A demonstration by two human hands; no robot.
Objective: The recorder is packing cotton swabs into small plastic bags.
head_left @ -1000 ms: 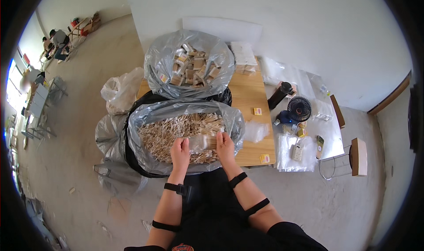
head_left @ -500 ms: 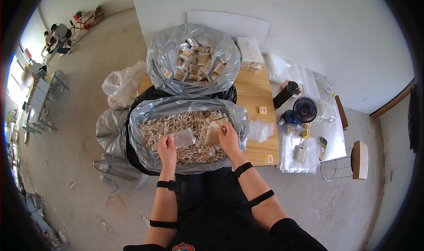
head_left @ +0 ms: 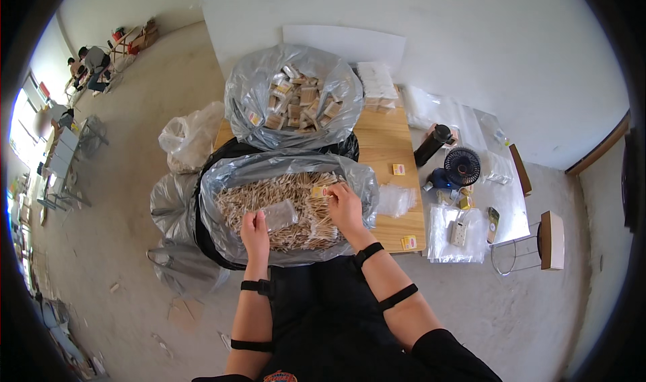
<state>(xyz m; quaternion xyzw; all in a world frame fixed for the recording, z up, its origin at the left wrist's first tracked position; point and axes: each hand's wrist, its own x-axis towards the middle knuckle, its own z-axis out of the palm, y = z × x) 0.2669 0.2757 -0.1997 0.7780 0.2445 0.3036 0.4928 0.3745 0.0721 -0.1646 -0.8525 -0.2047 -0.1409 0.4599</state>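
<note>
A clear plastic bag (head_left: 281,216) is pinched at one end by my left hand (head_left: 254,233), its other end pointing right. My right hand (head_left: 344,207) has its fingers closed on a small yellow card (head_left: 319,192); whether it also grips swabs, I cannot tell. Both hands are over a grey plastic liner (head_left: 225,168) filled with loose wooden-stick cotton swabs (head_left: 259,194). Just below my right fingers, some swabs (head_left: 321,227) lie roughly side by side.
Behind is a grey bag (head_left: 245,79) of packed swab packets (head_left: 306,103). On the wooden table (head_left: 383,143) lie yellow card stacks (head_left: 408,242) and clear bags (head_left: 396,200). A side table holds a black flask (head_left: 434,145) and fan (head_left: 462,167). People (head_left: 94,66) sit far left.
My right hand has shifted slightly left and down, and a yellow card now shows at its fingertips, where a bundle of swabs was seen. My left hand keeps the clear bag nearly in place.
</note>
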